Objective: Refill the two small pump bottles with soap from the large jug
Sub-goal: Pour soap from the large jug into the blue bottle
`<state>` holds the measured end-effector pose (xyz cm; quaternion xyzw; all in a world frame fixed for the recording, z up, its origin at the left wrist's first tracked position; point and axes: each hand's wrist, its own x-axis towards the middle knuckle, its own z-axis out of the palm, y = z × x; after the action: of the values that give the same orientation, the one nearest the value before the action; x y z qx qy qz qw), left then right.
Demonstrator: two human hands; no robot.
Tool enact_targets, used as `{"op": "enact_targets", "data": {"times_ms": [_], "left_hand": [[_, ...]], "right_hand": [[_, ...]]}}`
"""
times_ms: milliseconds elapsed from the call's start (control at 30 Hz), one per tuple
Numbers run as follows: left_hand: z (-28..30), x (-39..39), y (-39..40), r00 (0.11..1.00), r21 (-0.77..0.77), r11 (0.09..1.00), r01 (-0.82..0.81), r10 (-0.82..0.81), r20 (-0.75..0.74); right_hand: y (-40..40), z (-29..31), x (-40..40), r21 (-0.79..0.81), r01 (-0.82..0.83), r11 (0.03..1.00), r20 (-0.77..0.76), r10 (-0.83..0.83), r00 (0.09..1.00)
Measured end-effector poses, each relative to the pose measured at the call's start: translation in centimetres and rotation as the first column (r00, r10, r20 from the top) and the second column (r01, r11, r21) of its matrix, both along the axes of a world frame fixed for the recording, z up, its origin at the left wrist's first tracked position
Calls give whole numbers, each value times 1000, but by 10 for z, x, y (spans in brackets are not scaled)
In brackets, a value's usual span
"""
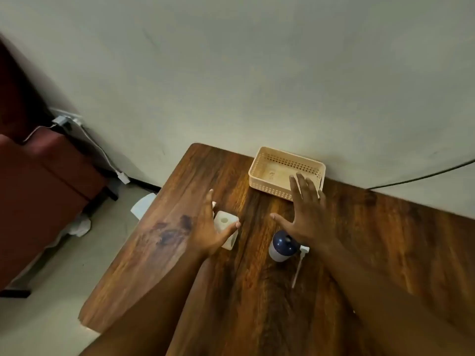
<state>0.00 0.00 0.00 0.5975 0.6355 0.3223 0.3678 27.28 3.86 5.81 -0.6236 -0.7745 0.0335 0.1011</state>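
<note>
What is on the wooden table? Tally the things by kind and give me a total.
Bottles with pumps off: 2, a white square bottle and a round blue-topped bottle
Loose pump heads: 2, one white pump with tube, one partly hidden pump
Perforated cream baskets: 1
Total: 5

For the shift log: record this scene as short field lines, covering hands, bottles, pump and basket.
left hand: open, fingers spread by the white square bottle
right hand: open, spread above the table
white square bottle: upright, mouth uncovered
blue-topped bottle: upright, its top open
pump with tube: lying on the table beside the blue-topped bottle
basket: beige, against the wall
table: dark wood
large jug: not in view
</note>
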Motion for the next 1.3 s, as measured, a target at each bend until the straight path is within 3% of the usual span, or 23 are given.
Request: {"op": "enact_targets", "data": {"times_ms": [167, 500, 667, 967, 1300], "left_hand": [[-39, 8, -14, 990, -45, 995, -87, 91, 110], [-58, 26, -26, 911, -121, 937, -327, 346, 223], [-53, 26, -23, 908, -121, 937, -329, 349, 234], [-56, 37, -20, 931, -104, 952, -289, 305, 199], [-54, 40, -12, 942, -63, 960, -274, 281, 183]], "right_hand": [[-10, -20, 8, -50, 65, 997, -46, -67, 997], [-25, -40, 13, -137, 79, 987, -223, -108, 969], [-39, -48, 10, -254, 175, 951, -393, -268, 880], [-64, -80, 1, -509, 180, 842, -569, -486, 663], [-73, -111, -10, -410, 302, 860, -649, -508, 566]]}}
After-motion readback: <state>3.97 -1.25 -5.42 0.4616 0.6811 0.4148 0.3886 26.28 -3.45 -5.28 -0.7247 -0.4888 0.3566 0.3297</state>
